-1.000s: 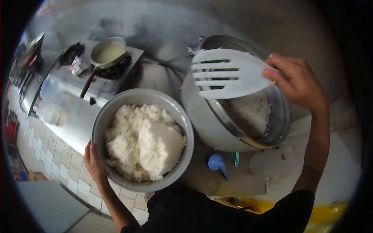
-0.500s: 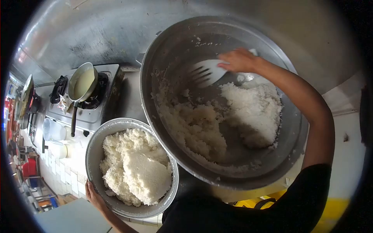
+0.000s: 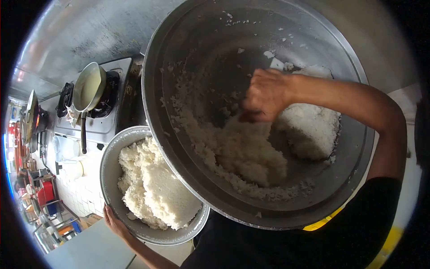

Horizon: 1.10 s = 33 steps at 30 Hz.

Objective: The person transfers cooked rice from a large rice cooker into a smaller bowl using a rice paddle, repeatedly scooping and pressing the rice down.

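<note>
My right hand [image 3: 268,95] is closed around a white slotted rice paddle [image 3: 277,64] inside a large metal pot [image 3: 358,130]. Its handle end pokes out above my fist, while the blade is mostly hidden where it meets a mass of cooked rice [image 3: 255,154]. A second mound of rice [image 3: 311,132] lies beneath my forearm. To the left, a smaller metal pot [image 3: 106,179] holds heaped rice [image 3: 168,190]. My left hand [image 3: 117,224] grips that pot's outer side near the rim.
Left of the pots stands a gas stove [image 3: 118,101] with a long-handled saucepan [image 3: 89,89] of pale liquid on a burner. Clear plastic containers [image 3: 67,150] are beside it. A grey panel [image 3: 89,251] lies at lower left, and a metal wall [image 3: 107,31] rises behind.
My right hand has brought the paddle down and towards me into the nearer rice, turning its handle upward. The view has shifted; my left hand keeps its hold on the smaller pot.
</note>
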### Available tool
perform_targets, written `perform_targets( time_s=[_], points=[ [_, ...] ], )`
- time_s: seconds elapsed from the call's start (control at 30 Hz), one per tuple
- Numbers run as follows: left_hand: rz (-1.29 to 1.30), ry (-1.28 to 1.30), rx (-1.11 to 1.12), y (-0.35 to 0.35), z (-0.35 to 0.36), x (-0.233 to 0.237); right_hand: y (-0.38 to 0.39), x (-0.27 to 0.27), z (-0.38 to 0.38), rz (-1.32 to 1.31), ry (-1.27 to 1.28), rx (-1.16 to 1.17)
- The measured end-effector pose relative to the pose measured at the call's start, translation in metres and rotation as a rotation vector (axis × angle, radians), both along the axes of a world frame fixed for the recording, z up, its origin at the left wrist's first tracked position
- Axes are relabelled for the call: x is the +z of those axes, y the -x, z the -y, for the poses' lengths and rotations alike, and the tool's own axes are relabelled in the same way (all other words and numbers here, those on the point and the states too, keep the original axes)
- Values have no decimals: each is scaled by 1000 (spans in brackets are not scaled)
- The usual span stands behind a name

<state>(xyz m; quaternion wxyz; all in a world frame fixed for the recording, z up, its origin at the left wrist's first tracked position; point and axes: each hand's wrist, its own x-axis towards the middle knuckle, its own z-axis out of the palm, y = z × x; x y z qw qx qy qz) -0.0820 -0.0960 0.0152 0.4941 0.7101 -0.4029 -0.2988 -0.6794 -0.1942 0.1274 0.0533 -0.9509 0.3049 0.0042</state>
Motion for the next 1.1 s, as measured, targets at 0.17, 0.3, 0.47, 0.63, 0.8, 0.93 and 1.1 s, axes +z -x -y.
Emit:
perform_targets(
  time_s=[0.17, 0.3, 0.47, 0.63, 0.8, 0.93, 1.1],
  points=[
    [80, -44, 33, 8, -2, 6, 4, 17, -29, -169, -336, -151],
    [51, -8, 12, 5, -1, 2, 8, 29, -35, -104, -346, -199],
    [24, -13, 21, 8, -2, 5, 24, 34, -52, 130, -339, -251],
    [-13, 38, -90, 2, 0, 0, 33, 69, -72, 262, -279, -381],
    [36, 34, -70, 10, -1, 9, 26, 140, -68, 317, -159, -466],
    [-142, 71, -30, 20, -3, 15, -30, 203, -40, 319, -82, -421],
    [-232, 109, -21, 21, -5, 12, -184, 223, 12, -324, 54, -353]
  ],
)
